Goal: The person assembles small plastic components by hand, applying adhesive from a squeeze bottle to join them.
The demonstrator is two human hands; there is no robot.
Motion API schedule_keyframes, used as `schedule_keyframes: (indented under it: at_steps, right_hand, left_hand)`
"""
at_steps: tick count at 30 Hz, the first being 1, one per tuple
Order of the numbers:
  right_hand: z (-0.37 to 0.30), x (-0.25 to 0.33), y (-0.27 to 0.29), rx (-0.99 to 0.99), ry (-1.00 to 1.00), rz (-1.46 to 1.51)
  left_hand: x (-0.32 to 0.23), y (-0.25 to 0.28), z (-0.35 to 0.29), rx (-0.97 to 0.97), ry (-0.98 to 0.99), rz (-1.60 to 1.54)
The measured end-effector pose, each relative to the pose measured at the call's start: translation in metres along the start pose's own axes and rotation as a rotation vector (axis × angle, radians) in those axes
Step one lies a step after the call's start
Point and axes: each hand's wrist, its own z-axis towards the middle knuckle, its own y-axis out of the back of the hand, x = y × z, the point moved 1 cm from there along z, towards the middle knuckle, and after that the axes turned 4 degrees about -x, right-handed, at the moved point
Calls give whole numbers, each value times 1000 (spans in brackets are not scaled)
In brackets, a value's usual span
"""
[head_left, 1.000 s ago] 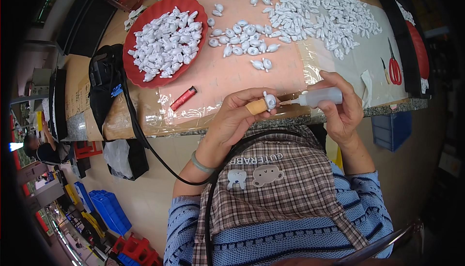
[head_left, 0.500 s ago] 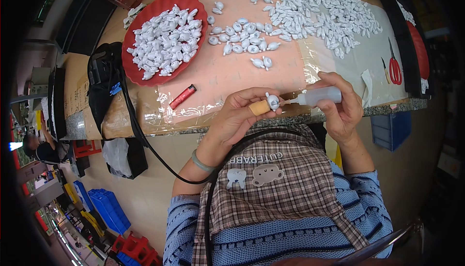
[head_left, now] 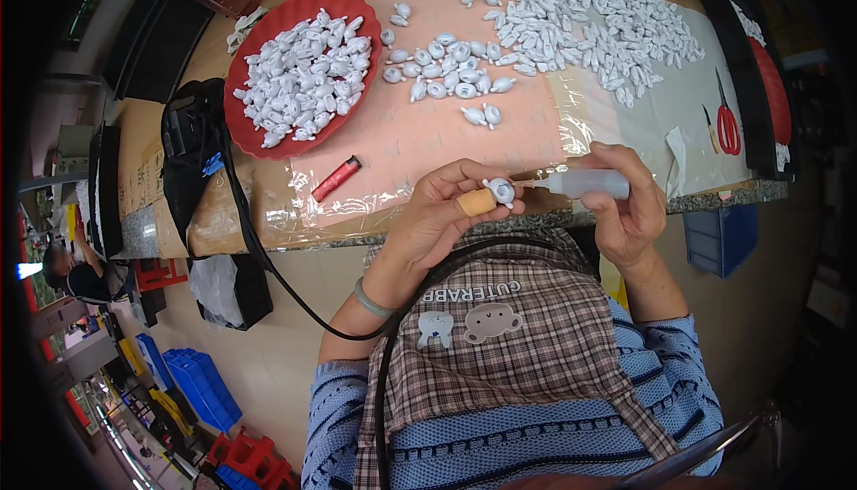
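My left hand (head_left: 435, 215) pinches a small white figurine part (head_left: 500, 191) above the front edge of the table; a tan finger cot (head_left: 477, 203) covers one of its digits. In my right hand (head_left: 636, 213) is a translucent squeeze bottle (head_left: 591, 183) with a thin nozzle. It lies nearly level, its tip pointing left at the white part, close to it or touching; I cannot tell which. Similar small white parts (head_left: 455, 69) lie in a loose group on the pink work surface beyond my hands.
A red scalloped bowl (head_left: 234, 115) heaped with white parts stands at left. Nearer lies a red lighter (head_left: 336, 179). A large pile of white pieces (head_left: 589, 30) covers the back right, with red-handled scissors (head_left: 728, 128) at the right. A black cable (head_left: 259, 249) runs from a black bag (head_left: 189, 137).
The squeeze bottle's tip has drawn slightly back and up from the white part, which is turned a little in my left fingers. Both hands keep their grip.
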Motion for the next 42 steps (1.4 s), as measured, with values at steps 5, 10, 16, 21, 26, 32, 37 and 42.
schedule_keyframes:
  at_steps: [5, 10, 16, 21, 26, 32, 37, 42]
  right_hand:
    - [2, 2, 1, 6, 76, -67]
    - [1, 2, 0, 20, 114, -105]
    - [0, 3, 0, 20, 146, -136]
    - [0, 4, 0, 49, 170, -138]
    - [-1, 4, -2, 52, 164, -132]
    - [1, 0, -4, 54, 147, -97]
    - [-1, -6, -3, 37, 103, -44]
    - [-8, -25, -1, -122, -389, 474]
  left_hand:
    - [1, 0, 0, -32, -28, 0]
    - [2, 0, 0, -53, -64, 11]
    - [2, 0, 1, -98, -105, 48]
    - [3, 1, 2, -122, -154, 72]
    - [3, 1, 2, -119, -184, 116]
    - [3, 0, 5, -131, -191, 142]
    - [3, -3, 7, -101, -166, 123]
    - [3, -2, 5, -190, -169, 142]
